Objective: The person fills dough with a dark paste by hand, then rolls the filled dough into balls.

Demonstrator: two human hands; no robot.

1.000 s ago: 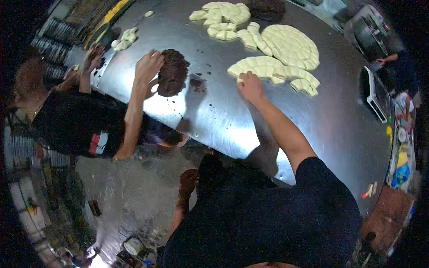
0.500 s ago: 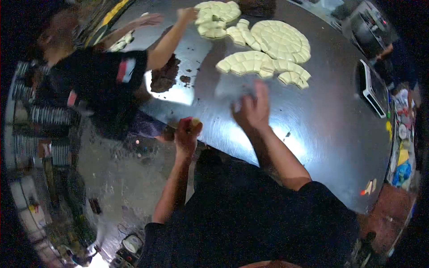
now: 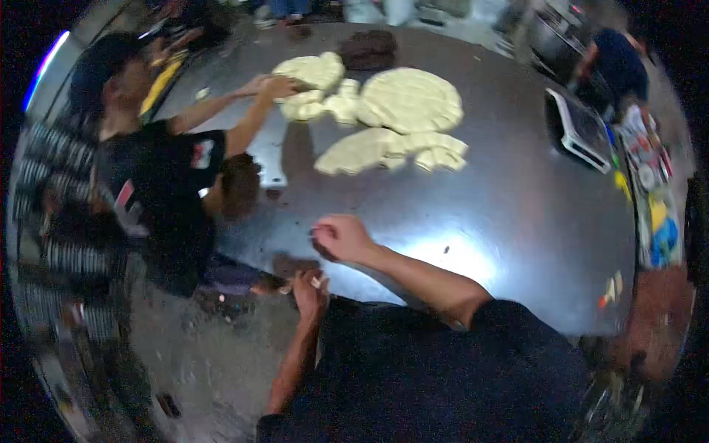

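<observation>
My left hand (image 3: pixel 310 290) is at the table's near edge, its fingers closed around a small pale dough piece (image 3: pixel 317 282) that shows between them. Above the steel surface, just to the upper right of it, is my right hand (image 3: pixel 343 238) with its fingers curled in. Blur and the curled fingers hide whatever it may hold. Farther back lies a large round of scored pale dough (image 3: pixel 410 100), with a curved strip of cut dough (image 3: pixel 358 152) in front of it, nearer to my right hand.
At the left, a co-worker (image 3: pixel 159 184) reaches over another dough round (image 3: pixel 314 71). Dark brown mounds sit near the co-worker (image 3: pixel 240 184) and at the back (image 3: pixel 368 50). A white-framed device (image 3: pixel 580 133) stands on the right, with another person (image 3: pixel 619 66) beyond it.
My right hand has drawn back from near the dough toward my left hand, and its spread fingers have curled. The view has shifted. The co-worker's two hands have come together at the far dough.
</observation>
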